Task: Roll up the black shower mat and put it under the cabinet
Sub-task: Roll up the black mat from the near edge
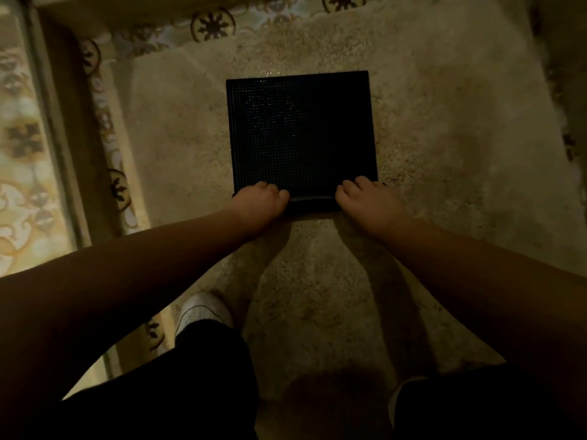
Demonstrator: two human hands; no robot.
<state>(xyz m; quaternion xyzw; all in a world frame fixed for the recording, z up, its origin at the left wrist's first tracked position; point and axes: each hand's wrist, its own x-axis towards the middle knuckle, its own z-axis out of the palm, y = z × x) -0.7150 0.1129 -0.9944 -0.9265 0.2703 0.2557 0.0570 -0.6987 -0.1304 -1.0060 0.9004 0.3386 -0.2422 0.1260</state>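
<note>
Black rubbery mat edge under both your hands, the roll just beginning.

Your left hand [262, 200] and right hand [365, 200] are curled closed over the near edge of the black shower mat [301, 128], fingers on top, near its two near corners. A slim turned-up lip shows between them, so you look to be at the first turn of the roll. Most of the mat lies flat on the speckled floor [444, 138], away from the patterned tile border [104, 122]. Next, push the lip forward evenly with both hands, keeping the roll tight and square. No cabinet is in view.
</note>
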